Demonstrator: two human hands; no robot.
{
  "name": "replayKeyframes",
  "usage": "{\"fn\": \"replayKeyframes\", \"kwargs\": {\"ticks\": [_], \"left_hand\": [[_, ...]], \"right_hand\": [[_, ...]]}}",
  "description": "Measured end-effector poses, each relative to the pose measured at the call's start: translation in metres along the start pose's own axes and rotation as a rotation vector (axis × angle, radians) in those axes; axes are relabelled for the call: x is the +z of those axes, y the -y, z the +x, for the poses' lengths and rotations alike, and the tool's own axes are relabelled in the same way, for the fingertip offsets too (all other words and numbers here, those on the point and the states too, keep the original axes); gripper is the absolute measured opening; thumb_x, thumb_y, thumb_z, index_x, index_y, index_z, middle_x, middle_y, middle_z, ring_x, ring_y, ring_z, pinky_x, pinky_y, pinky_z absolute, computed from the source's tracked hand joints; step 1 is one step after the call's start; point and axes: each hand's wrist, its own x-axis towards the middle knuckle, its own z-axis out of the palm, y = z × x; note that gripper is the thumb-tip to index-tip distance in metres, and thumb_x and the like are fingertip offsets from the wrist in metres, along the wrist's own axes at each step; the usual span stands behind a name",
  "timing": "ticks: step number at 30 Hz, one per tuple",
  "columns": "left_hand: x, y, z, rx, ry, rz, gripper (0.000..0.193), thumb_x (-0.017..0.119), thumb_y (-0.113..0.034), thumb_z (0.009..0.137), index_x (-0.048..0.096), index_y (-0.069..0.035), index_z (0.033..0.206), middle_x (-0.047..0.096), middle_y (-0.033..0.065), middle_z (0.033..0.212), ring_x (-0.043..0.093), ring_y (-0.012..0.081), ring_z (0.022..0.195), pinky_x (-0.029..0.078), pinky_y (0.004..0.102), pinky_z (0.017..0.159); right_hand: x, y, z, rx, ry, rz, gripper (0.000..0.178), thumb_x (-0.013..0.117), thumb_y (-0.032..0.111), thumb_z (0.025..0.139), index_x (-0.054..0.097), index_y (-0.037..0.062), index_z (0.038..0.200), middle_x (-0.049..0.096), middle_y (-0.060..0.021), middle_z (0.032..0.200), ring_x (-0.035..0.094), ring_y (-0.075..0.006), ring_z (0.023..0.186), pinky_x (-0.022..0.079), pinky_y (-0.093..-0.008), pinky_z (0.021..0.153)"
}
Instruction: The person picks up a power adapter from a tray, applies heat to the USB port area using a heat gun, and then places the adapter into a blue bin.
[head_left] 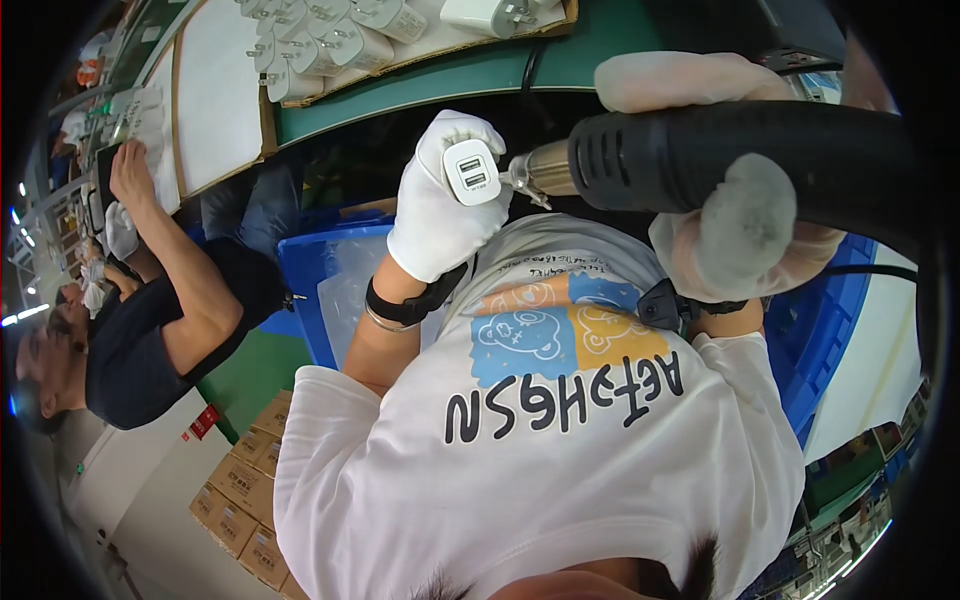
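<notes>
My left hand, in a white glove, is closed round a white two-port USB wall charger, its port face turned up toward me. My right hand, also gloved and with whitish fingertips, grips the black body of a heat gun from both sides. The heat gun's metal nozzle points left and ends right beside the charger, at its right edge. A thin metal piece shows at the nozzle's mouth; whether it touches the charger I cannot tell.
Several white chargers with prongs stand in a shallow cardboard tray on the green bench. Blue bins flank me on both sides. At the left a co-worker in a dark shirt reaches toward the bench. Cardboard boxes are stacked behind.
</notes>
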Motion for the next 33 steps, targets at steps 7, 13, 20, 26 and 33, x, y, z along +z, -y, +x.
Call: {"fn": "replayKeyframes", "kwargs": {"ticks": [7,13,20,26,33], "left_hand": [[-0.002,-0.002,-0.001,-0.019,0.015,0.006,0.042,0.06,0.015,0.057,0.051,-0.008,0.091,0.051,0.0026,0.09,0.051,0.0121,0.079,0.043,0.0226,0.072],[0.0,0.001,0.001,0.017,0.008,0.022,0.042,0.061,0.015,0.057,0.05,-0.008,0.091,0.051,0.0024,0.09,0.051,0.0121,0.079,0.043,0.0227,0.071],[0.0,-0.012,-0.004,-0.123,-0.017,-0.136,0.043,0.064,0.012,0.065,0.049,-0.008,0.101,0.051,0.0021,0.085,0.05,0.0115,0.074,0.042,0.0214,0.068],[-0.015,-0.012,0.0,-0.443,0.3,-1.31,0.045,0.066,0.003,0.076,0.047,-0.007,0.116,0.051,0.0009,0.078,0.049,0.0094,0.069,0.041,0.0196,0.064],[-0.004,-0.025,0.001,-0.37,0.101,-0.804,0.045,0.07,0.0,0.071,0.05,-0.007,0.111,0.053,0.0025,0.083,0.053,0.0126,0.076,0.044,0.0226,0.07]], "right_hand": [[0.011,-0.004,0.001,-0.144,-0.213,-0.278,0.043,0.059,0.006,0.087,0.045,-0.0062,0.125,0.061,-0.0111,0.075,0.05,-0.0036,0.048,0.035,-0.017,0.04],[0.015,-0.015,-0.002,-0.239,-0.436,-0.451,0.042,0.051,0.028,0.09,0.055,-0.0089,0.11,0.063,-0.0102,0.076,0.053,-0.0066,0.053,0.04,-0.0182,0.049],[0.024,-0.015,0.002,-0.28,-1.009,-0.972,0.078,0.023,0.06,0.091,0.063,-0.0073,0.093,0.066,-0.0071,0.074,0.06,-0.0121,0.066,0.043,-0.0235,0.083],[0.033,-0.011,-0.011,-0.047,-1.248,-1.253,0.084,0.014,0.066,0.088,0.064,-0.0015,0.085,0.067,-0.0036,0.076,0.062,-0.0109,0.079,0.023,-0.0267,0.107],[0.034,-0.028,-0.002,-0.429,-1.413,-0.761,0.064,0.036,0.062,0.088,0.054,0.0021,0.103,0.064,-0.0031,0.076,0.059,-0.0074,0.074,0.032,-0.0293,0.104]]}}
